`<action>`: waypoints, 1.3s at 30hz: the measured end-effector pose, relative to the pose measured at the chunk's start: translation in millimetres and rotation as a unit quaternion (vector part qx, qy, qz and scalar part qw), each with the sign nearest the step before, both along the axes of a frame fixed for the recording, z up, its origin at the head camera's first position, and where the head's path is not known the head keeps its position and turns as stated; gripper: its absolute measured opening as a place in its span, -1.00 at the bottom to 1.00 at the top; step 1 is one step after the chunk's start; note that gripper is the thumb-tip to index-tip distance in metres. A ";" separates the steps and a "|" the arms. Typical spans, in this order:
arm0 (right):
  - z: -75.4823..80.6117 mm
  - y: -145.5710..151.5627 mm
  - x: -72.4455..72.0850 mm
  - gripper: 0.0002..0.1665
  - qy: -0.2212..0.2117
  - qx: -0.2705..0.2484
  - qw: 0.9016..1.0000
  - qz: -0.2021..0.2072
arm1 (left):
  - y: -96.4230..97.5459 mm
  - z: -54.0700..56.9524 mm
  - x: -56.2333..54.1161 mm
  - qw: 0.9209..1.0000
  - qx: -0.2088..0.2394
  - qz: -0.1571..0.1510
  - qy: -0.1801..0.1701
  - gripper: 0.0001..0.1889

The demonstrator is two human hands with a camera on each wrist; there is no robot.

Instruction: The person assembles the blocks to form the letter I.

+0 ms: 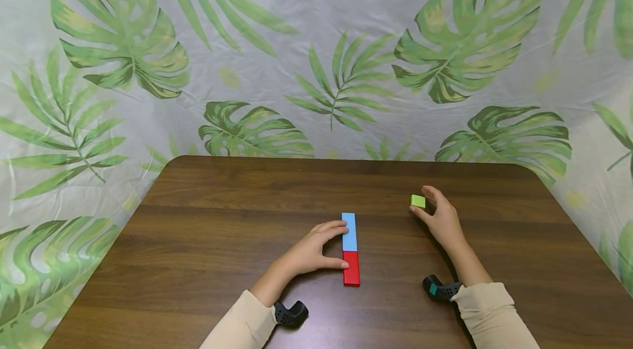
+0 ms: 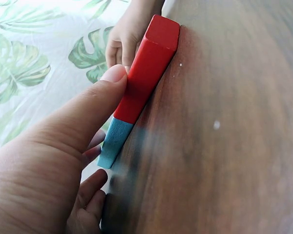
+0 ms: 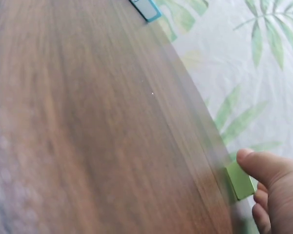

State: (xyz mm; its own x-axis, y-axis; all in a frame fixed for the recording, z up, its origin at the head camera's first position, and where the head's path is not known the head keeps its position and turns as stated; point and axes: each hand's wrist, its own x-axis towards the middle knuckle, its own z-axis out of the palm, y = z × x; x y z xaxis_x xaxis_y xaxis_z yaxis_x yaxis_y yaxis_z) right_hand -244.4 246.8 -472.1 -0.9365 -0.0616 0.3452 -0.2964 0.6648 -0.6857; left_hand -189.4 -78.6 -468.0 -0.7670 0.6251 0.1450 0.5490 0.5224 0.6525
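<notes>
On the table, a light blue block (image 1: 349,232) and a red block (image 1: 351,269) stand end to end in one straight line, the red one nearer the person. My left hand (image 1: 309,253) touches this row from its left side. Its thumb is at the red block and its fingertips are at the blue one, spread apart. Farther right, my right hand (image 1: 445,222) pinches a small green cube (image 1: 417,201) between thumb and fingers. In the right wrist view the thumb lies against the green cube (image 3: 240,181), with the other fingers partly hidden behind it.
The brown wooden table (image 1: 237,184) has rounded far corners. Behind it hangs a pale cloth (image 1: 267,74) printed with green leaves. A black wrist device (image 1: 292,314) is on the left wrist, and another black device (image 1: 440,287) on the right.
</notes>
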 end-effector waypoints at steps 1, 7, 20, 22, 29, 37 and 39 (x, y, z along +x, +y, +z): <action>0.3 0.1 0.3 -0.28 -0.005 0.002 1.000 -0.001 | 0.1 0.0 0.0 1.000 0.000 0.000 0.000 -0.27; 0.5 0.5 1.3 -0.37 -0.027 0.004 1.000 -0.006 | -0.1 -0.2 -0.4 1.000 -0.002 0.000 0.003 -0.26; -0.9 -0.2 0.4 -0.48 -0.013 0.021 1.000 -0.020 | -0.2 -1.3 -1.1 1.000 0.000 -0.002 0.008 -0.27; -1.6 -0.7 0.3 -0.49 0.003 0.022 1.000 -0.022 | -0.2 -1.5 -1.1 1.000 -0.001 -0.002 0.007 -0.27; -1.5 -1.9 1.1 -0.50 0.029 0.021 0.999 -0.022 | 0.0 -1.7 -1.0 1.000 0.001 -0.003 0.009 -0.26; 1.8 -3.4 0.8 -0.52 0.041 0.011 0.999 -0.019 | -0.5 -1.6 -0.9 1.000 0.002 -0.002 0.007 -0.26; 2.8 -3.8 1.0 -0.52 0.042 0.007 0.999 -0.018 | -0.4 -1.8 -1.1 1.000 0.002 -0.003 0.008 -0.27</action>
